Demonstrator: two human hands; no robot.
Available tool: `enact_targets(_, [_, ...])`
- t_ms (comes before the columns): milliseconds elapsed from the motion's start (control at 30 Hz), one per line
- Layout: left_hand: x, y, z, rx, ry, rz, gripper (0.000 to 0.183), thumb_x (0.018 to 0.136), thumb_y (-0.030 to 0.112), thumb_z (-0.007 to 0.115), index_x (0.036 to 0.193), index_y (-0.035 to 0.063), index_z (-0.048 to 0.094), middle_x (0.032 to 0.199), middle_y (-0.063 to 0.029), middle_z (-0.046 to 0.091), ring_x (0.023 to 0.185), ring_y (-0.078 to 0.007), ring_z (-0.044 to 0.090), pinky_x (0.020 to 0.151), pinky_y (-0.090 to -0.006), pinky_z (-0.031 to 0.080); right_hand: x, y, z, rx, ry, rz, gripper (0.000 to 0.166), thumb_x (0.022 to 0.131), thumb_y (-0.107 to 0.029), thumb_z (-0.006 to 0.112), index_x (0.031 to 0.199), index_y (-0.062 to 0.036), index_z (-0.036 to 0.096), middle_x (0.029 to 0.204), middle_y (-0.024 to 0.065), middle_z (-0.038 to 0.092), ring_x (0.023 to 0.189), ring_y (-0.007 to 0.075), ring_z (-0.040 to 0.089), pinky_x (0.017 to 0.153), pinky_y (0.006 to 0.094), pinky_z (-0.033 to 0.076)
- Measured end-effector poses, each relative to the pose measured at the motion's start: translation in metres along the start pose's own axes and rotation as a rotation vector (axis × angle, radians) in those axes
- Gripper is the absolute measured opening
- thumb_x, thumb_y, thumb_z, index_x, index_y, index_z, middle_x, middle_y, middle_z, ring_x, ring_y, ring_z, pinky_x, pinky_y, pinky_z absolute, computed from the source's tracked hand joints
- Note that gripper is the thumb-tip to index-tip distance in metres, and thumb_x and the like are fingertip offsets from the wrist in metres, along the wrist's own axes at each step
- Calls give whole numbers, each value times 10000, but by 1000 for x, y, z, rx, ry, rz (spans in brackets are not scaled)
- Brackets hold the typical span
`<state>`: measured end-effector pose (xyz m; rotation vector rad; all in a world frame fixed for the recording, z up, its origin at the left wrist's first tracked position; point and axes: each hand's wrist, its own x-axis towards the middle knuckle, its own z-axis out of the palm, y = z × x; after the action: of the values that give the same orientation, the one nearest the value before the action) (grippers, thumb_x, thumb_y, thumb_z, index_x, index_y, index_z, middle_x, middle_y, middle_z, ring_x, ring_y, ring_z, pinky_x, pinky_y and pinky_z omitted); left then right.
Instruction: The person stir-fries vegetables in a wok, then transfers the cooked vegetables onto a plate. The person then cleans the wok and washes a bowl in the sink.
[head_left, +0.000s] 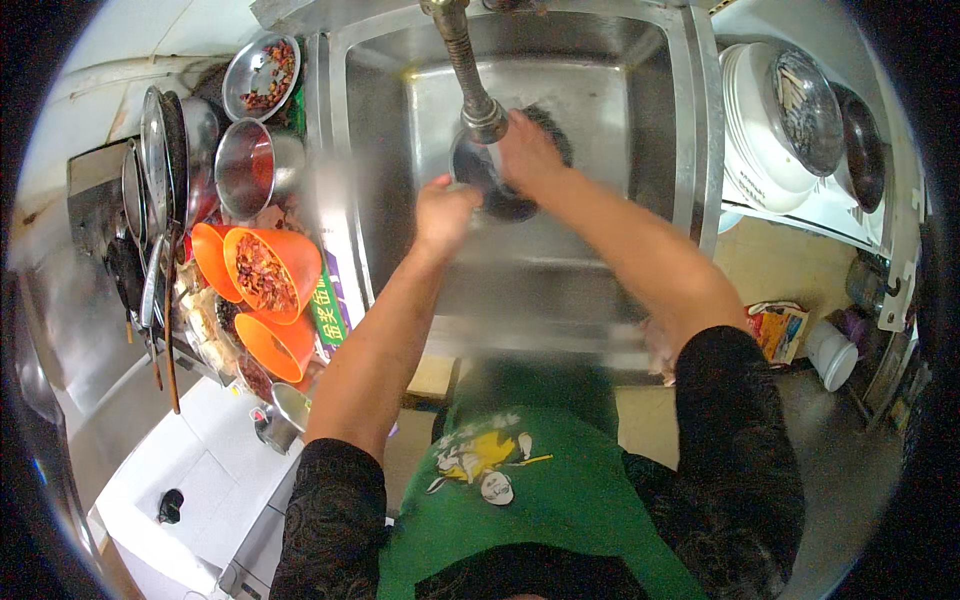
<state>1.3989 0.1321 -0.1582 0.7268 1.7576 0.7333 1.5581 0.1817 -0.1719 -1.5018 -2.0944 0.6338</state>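
Note:
A dark round vessel (513, 204), perhaps a bowl or pan, is low in the stainless steel sink (600, 217) beneath the ribbed metal faucet (484, 120). My left hand (448, 214) grips its near-left rim, thumb on top, slightly blurred. My right hand (531, 154) reaches over the vessel beside the faucet's tip, blurred by motion; whether its fingers close on something is unclear. A dark, bristly-looking patch (551, 124) shows just behind the right hand, too blurred to name. The faucet and both hands hide part of the vessel.
Left of the sink stand orange containers (300, 262), one with dried chillies, steel bowls (246, 169), and hanging strainers and ladles (156, 157). Stacked white bowls (742, 135) sit on a shelf at right. A white tub (832, 356) is lower right. The faucet hangs close over the hands.

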Motion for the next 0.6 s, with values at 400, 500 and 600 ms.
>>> enact_targets(400, [-20, 44, -1, 180, -93, 29, 150, 628, 50, 605, 772, 20, 577, 674, -36, 591, 558, -134, 517, 530, -275, 409, 2, -5, -14, 36, -58, 93, 243, 724, -104, 615, 963, -72, 589, 959, 163, 586, 974, 319, 571, 820, 432, 465])
enact_targets(500, [1, 24, -3, -3, -71, -61, 150, 641, 32, 601, 789, 23, 574, 663, -26, 578, 557, -131, 520, 515, -268, 404, -5, -33, 12, 608, 91, 374, 292, 715, -115, 639, 998, -64, 590, 999, 161, 600, 989, 318, 572, 835, 441, 456])
enact_targets(600, [7, 43, -30, 122, -275, 67, 148, 665, -4, 596, 812, 7, 584, 672, -17, 577, 569, -105, 518, 506, -253, 400, -12, -10, -1, 299, -529, -22, 385, 698, -154, 638, 1080, -138, 595, 1083, 171, 583, 1020, 321, 560, 848, 429, 454])
